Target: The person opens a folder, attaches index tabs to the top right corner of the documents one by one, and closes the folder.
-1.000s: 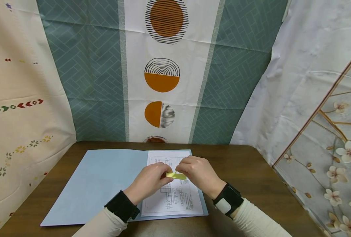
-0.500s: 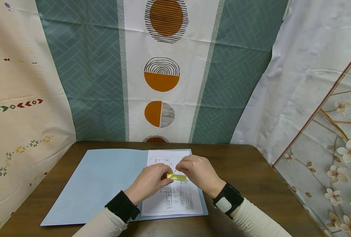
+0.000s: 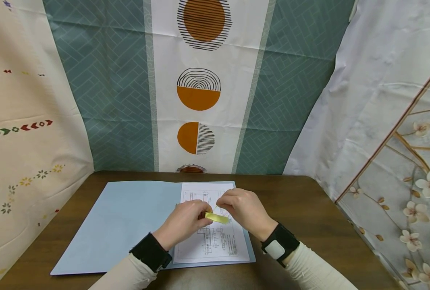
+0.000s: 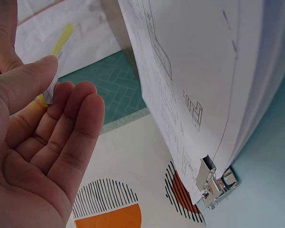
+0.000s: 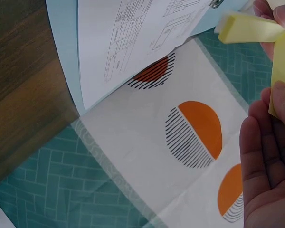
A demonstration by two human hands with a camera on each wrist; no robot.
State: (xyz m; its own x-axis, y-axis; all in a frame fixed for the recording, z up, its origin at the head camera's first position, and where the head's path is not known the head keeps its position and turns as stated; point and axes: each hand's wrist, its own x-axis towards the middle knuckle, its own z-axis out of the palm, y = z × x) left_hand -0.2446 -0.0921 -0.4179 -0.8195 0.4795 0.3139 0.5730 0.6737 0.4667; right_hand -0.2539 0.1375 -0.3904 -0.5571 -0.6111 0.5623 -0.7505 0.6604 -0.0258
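A small pad of narrow yellow sticky notes (image 3: 217, 218) is pinched between the thumb and fingers of my left hand (image 3: 185, 221), above the printed drawing sheets (image 3: 215, 243). My right hand (image 3: 244, 205) pinches the end of one yellow strip (image 5: 281, 71). In the right wrist view that strip stretches from the left fingertips to the right thumb, at an angle to the pad. The sheets lie on the right side of an open light blue folder (image 3: 138, 217). A metal clip (image 4: 211, 183) sits at the edge of the sheets in the left wrist view.
The folder lies on a dark wooden table (image 3: 298, 209), with bare wood to its right. Patterned cloths hang behind and at both sides, including a teal and white curtain (image 3: 120, 100) at the table's back edge.
Both hands stay nearly in place over the sheets. The right end of the sticky note pad has tipped slightly toward me, and the strip between the hands looks thinner and straighter.
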